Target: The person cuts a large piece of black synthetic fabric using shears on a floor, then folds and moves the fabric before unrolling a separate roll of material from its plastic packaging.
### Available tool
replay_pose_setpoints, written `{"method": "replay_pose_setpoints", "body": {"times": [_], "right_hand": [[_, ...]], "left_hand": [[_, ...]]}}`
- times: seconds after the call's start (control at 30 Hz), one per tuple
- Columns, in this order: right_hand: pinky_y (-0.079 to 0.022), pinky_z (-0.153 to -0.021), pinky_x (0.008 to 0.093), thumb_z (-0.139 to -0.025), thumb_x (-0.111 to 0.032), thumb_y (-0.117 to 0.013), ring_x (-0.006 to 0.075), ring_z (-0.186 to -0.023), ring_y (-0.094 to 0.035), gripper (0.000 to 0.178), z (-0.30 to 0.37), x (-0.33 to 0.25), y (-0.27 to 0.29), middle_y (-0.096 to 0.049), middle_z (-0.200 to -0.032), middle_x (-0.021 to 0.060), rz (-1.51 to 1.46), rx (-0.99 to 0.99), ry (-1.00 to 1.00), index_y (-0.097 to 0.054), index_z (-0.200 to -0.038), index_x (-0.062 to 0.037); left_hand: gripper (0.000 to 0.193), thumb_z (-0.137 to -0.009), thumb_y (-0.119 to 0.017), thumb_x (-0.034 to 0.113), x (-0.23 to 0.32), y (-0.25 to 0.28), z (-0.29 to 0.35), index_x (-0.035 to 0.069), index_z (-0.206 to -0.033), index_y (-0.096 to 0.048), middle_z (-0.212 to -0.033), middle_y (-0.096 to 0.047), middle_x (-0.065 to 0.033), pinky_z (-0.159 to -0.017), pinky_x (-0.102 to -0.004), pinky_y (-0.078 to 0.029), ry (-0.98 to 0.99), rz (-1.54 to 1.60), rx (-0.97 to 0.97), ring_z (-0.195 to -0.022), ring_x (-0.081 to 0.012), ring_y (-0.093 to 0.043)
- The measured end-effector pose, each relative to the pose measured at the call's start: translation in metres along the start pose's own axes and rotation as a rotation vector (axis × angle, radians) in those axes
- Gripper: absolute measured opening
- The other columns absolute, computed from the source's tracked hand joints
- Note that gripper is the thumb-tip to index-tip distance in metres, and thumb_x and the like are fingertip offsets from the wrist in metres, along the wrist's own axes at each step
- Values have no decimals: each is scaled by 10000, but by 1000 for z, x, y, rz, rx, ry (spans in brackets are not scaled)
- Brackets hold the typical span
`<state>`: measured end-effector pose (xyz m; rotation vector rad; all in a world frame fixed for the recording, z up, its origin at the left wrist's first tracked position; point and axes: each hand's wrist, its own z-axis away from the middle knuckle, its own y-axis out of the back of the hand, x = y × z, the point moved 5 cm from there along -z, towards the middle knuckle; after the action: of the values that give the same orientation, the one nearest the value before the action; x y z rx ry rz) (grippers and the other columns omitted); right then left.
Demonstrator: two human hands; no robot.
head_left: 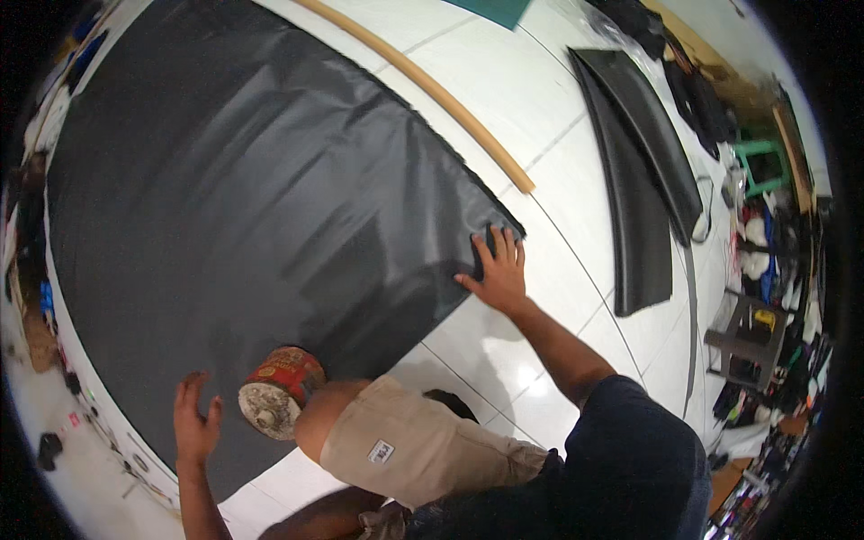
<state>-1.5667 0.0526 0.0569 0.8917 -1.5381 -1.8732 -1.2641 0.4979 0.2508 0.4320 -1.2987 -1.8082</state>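
Observation:
A large black sheet of leather-like material [198,180] is spread over the tiled floor. My right hand [499,274] lies on its right-hand corner, fingers spread. My left hand [195,418] holds nothing; its fingers are apart and it is over the near left part of the sheet. Between that hand and my bent knee is a red tin [286,367], its pale, crusted end with a knob turned toward me. The tin is close to the knee, and I cannot tell whether they touch.
A long tan cardboard tube [441,97] lies beyond the sheet's far edge. Folded black material [634,180] rests on the white tiles to the right. Farther right are a green stool [760,166], a dark stool [751,340] and cluttered goods along the wall.

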Motion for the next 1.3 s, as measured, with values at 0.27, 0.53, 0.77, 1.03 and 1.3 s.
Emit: {"method": "replay_pose_setpoints", "body": {"times": [0.27,0.53,0.77,1.03,1.3], "right_hand": [[-307,-1058,572,-717,-622,-708,368,-1345,-328,846,-27,51,-5,-376,-1416,196,-279,-309,-45,-483,-1364,-124],[-473,-926,439,-854,-474,-642,378,-1093,-592,573,-67,177,27,-638,-1132,203,-287,-402,-93,-592,-1205,-24],[-477,-913,444,-801,-537,-689,349,-1083,-598,656,-56,207,42,-617,-1157,209,-579,-381,-518,-582,-1188,-19],[-465,-882,457,-679,-574,-781,363,-980,-581,668,-37,146,-1,-582,-1021,170,-855,-270,-679,-594,-1074,-70],[-432,-843,457,-645,-377,-845,328,-1003,-531,456,-40,137,-10,-509,-999,127,-577,-242,-846,-604,-898,-84]], "left_hand": [[389,-886,-645,126,120,-12,-98,60,-1262,-569,-1311,-531,-157,-967,-414,-475,-154,-38,-216,-1181,-331,-545],[550,-890,-658,331,297,-131,-249,122,-1374,-501,-1471,-370,-213,-1106,-478,-316,-798,-26,-109,-1351,-395,-364],[702,-900,-536,508,352,-193,-326,158,-1482,-359,-1562,-149,-262,-1151,-586,-84,-847,-145,74,-1438,-453,-136],[743,-849,-586,519,361,-204,-332,161,-1469,-388,-1558,-146,-274,-1147,-597,-83,-783,-250,-57,-1434,-461,-149],[791,-835,-596,485,368,-203,-333,101,-1480,-344,-1557,-101,-292,-1151,-595,-72,-724,-358,-204,-1447,-458,-81]]}}
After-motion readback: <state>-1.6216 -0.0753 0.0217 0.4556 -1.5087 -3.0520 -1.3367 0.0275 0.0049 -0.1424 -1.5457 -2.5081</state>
